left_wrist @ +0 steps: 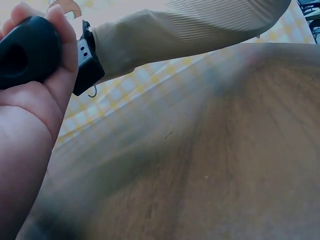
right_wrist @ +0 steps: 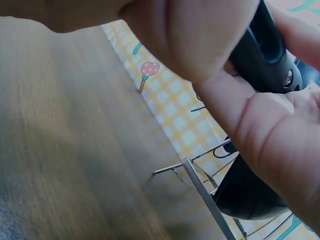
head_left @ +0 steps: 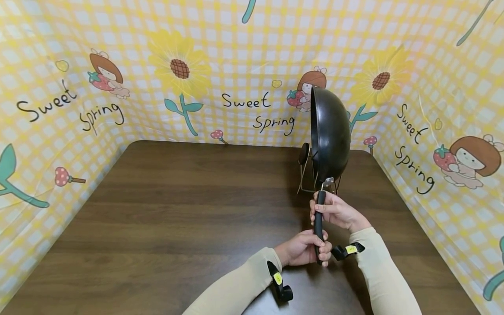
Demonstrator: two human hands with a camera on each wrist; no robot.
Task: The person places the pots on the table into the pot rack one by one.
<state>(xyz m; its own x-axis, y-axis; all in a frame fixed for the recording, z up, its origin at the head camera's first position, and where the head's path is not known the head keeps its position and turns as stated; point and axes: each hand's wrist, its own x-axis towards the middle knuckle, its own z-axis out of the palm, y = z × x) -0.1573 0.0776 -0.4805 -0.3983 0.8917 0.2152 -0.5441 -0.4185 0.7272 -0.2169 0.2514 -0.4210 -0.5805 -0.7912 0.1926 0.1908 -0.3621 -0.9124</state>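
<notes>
A deep black wok (head_left: 332, 133) is held on edge, its open side to the left in the head view and its long black handle (head_left: 319, 223) towards me. My right hand (head_left: 334, 211) grips the handle near the metal joint with the bowl. Lower down, my left hand (head_left: 305, 248) wraps round the handle's end; that rounded end (left_wrist: 30, 52) shows between its fingers in the left wrist view. Behind and under the wok stands a thin wire rack (right_wrist: 200, 192), partly hidden by the bowl. The wok overlaps the rack in the head view.
A small dark rounded piece (head_left: 304, 153) sits at the rack's left side. The brown wood-grain table (head_left: 189, 210) extends to the left of the hands. Yellow checked cloth (head_left: 244, 52) with printed flowers and lettering surrounds the table at the back and both sides.
</notes>
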